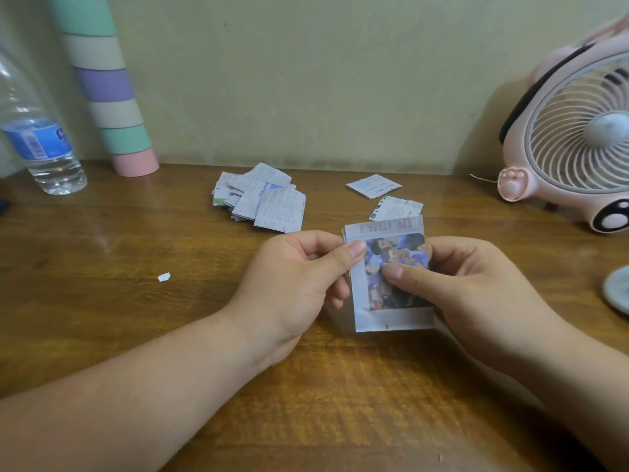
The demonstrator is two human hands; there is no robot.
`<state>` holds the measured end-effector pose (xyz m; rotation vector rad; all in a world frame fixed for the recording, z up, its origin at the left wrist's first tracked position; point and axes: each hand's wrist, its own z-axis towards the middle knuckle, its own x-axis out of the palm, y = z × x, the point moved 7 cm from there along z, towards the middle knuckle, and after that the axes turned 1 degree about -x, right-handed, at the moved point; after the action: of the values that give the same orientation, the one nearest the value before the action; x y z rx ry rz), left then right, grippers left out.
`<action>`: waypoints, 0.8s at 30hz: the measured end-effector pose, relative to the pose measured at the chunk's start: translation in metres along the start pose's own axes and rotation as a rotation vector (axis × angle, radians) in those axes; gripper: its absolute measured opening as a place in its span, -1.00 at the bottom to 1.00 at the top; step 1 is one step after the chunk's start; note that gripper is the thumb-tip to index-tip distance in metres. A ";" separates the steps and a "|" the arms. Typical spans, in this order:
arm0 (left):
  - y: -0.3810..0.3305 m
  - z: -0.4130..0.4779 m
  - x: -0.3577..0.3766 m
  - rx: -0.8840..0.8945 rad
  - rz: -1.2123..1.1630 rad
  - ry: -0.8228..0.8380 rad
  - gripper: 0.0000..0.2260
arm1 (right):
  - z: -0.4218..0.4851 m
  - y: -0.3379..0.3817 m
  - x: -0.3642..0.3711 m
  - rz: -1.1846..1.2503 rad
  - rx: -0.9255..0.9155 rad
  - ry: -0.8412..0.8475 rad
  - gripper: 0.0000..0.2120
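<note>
While the small rectangular piece of newspaper with a colour photograph printed on it stands upright just above the brown wooden desk, both hands pinch it. The left hand sets its thumb on the left edge with curled fingers behind. The right hand presses its thumb onto the photograph, fingers curled behind the right side. That two-sided grip looks meant for folding or creasing the sheet, since the top strip already appears turned over.

Beyond the hands, well apart, lies a loose pile of newspaper cuttings, probably stock waiting to be worked. To its right, two folded newspaper squares lie flat near each other. They lie apart from the pile, which I judge marks them as finished.

That makes one piece in hand, two folded and one pile, whose sheets overlap too much to count. A single tiny white paper scrap lies alone on the left.

Along the wall stand one clear plastic water bottle with a blue label, one pastel-striped cardboard tube and one pink fan with paw-shaped feet. All are pushed back, likely to leave working room.
</note>
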<state>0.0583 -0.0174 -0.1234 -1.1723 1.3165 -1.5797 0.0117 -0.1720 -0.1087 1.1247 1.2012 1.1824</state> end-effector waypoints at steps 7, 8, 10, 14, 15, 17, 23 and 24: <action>0.001 0.000 0.001 -0.014 0.000 0.028 -0.90 | 0.000 -0.001 -0.002 -0.021 -0.008 -0.008 -0.77; 0.001 0.000 0.001 -0.012 0.008 0.028 -0.89 | 0.000 -0.001 -0.002 -0.029 -0.013 -0.011 -0.76; 0.001 0.001 0.000 -0.004 0.028 0.024 -0.87 | 0.001 -0.001 -0.001 -0.041 -0.022 -0.009 -0.75; 0.001 0.001 -0.001 0.004 0.003 0.002 -0.84 | 0.000 -0.001 -0.001 -0.063 -0.020 -0.020 -0.77; 0.001 0.000 -0.001 0.008 0.001 0.002 -0.83 | 0.000 -0.001 -0.001 -0.067 -0.018 -0.024 -0.77; 0.000 0.001 -0.001 0.019 0.010 0.007 -0.82 | 0.001 -0.001 0.000 -0.071 -0.015 -0.023 -0.75; -0.002 0.003 -0.008 0.054 0.034 -0.042 -0.75 | 0.000 -0.003 0.004 -0.055 0.017 0.003 -0.77; -0.002 0.003 -0.009 0.061 0.038 -0.051 -0.75 | 0.000 -0.003 0.003 -0.051 0.014 -0.006 -0.79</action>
<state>0.0637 -0.0098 -0.1228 -1.1369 1.2426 -1.5420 0.0117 -0.1689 -0.1119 1.1014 1.2282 1.1330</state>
